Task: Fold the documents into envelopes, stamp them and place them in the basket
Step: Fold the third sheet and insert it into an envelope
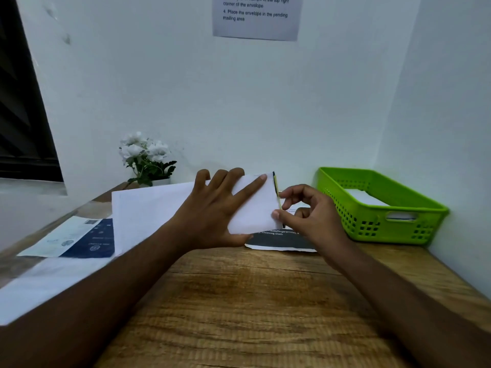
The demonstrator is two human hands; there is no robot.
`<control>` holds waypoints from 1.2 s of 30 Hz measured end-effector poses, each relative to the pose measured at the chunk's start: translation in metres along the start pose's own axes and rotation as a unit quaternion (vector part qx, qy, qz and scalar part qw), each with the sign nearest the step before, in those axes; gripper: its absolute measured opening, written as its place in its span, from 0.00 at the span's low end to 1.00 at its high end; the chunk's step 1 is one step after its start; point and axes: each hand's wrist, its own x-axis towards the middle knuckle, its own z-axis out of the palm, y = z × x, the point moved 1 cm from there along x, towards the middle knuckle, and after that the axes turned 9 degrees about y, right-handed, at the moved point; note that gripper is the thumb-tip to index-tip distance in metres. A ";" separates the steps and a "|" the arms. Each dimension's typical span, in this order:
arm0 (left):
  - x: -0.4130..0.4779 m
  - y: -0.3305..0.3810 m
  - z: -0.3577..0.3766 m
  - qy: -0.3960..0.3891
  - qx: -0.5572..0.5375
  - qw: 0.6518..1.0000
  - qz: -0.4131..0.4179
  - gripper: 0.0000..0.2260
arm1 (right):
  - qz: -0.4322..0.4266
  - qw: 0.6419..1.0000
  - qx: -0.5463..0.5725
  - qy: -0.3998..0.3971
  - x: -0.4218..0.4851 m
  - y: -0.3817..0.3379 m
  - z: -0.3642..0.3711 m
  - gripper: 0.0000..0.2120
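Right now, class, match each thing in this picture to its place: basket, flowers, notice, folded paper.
Things:
1 basket
2 flowers
3 notice
4 folded paper

Places:
A on the wall
B under the left hand
C right end of the table
D back of the table, left of centre

Pairs: 1-C, 2-D, 3-A, 4-B

Left hand (212, 211) flat, fingers (248, 188) spread straight, right hand (313, 213) just beside, fingers curled, pinching the envelope (255, 211)
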 end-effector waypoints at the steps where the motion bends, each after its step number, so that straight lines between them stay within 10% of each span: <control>1: 0.000 0.000 0.001 -0.001 0.000 1.000 0.001 0.46 | -0.007 1.000 -0.007 -0.008 -0.001 -0.001 0.001 0.12; 11: 0.000 0.002 -0.003 0.023 -0.001 0.999 0.040 0.46 | 0.151 0.983 0.104 -0.013 -0.001 -0.006 0.001 0.07; 23: 0.001 0.009 -0.007 0.101 0.018 0.992 0.075 0.35 | 0.074 0.994 0.070 -0.026 -0.005 -0.012 0.001 0.14; 28: 0.003 0.018 -0.003 0.164 -0.071 0.980 -0.084 0.32 | -0.033 0.993 0.104 0.043 -0.008 -0.016 0.003 0.16; 33: 0.003 0.025 0.003 0.140 -0.249 0.945 -0.161 0.25 | -0.146 0.985 0.030 0.087 -0.011 -0.015 0.004 0.17; 36: 0.003 0.035 -0.002 0.110 -0.512 0.826 -0.208 0.24 | -0.191 0.977 -0.028 0.087 -0.014 -0.012 0.007 0.13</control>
